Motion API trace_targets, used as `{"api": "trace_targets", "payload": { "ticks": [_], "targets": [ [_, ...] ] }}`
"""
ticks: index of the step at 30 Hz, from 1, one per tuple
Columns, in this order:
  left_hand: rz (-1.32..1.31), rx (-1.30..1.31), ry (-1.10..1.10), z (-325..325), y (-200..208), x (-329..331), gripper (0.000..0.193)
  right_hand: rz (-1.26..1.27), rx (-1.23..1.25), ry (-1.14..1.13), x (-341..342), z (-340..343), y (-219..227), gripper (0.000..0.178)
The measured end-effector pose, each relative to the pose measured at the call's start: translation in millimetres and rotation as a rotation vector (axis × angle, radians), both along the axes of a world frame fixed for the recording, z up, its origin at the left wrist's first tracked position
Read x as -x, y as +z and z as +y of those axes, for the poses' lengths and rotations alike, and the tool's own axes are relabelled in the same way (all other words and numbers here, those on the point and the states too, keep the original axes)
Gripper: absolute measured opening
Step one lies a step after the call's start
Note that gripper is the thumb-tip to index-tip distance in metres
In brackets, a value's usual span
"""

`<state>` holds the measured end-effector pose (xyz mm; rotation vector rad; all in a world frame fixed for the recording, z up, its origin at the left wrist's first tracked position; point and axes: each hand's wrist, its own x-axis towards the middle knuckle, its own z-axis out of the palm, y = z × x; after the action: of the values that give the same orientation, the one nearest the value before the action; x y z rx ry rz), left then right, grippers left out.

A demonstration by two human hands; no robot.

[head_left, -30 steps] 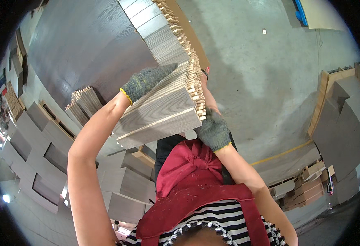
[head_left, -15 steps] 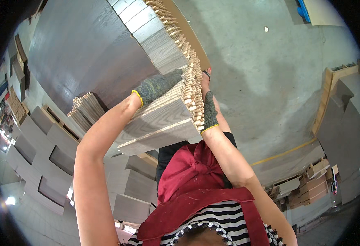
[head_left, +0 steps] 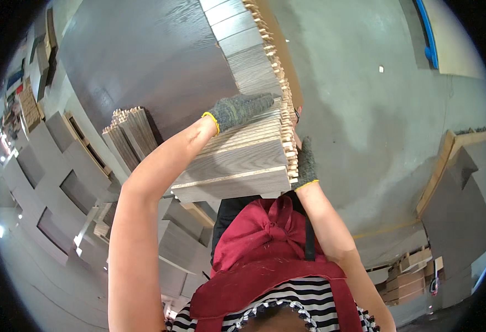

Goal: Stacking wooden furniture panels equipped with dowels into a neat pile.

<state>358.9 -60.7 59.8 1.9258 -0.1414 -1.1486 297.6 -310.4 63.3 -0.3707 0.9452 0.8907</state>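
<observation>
A row of grey wood-grain boards stands on edge, packed side by side in front of me. Pale wooden dowels stick out of their right ends. My left hand, in a dark knitted glove with a yellow cuff, lies across the boards' upper edges with its fingers stretched out. My right hand, gloved alike, is upright beside the dowel ends at the near right corner, fingers extended; its palm side is hidden. Further grey boards continue the row away from me.
A dark brown tabletop lies left of the row, with a smaller bundle of dowelled boards on it. Stacked grey panels stand at left. More panels and a wooden frame are at right, beyond the concrete floor.
The boards and both hands appear further right in the picture, as does the background. The dowel ends look more evenly lined up. Both hands keep nearly the same places on the row.
</observation>
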Motion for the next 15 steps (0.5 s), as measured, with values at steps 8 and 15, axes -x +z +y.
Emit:
{"api": "trace_targets", "payload": {
  "ticks": [8, 15],
  "targets": [
    [-0.108, -0.025, 0.315, 136, 24, 44, 0.053, 0.092, 0.326, 0.117, 61, -102, -48, 0.055],
    [-0.009, -0.016, 0.985, 199, 57, 166, 0.048, 0.118, 0.119, 0.122, 48, -138, -33, 0.055]
  ]
}}
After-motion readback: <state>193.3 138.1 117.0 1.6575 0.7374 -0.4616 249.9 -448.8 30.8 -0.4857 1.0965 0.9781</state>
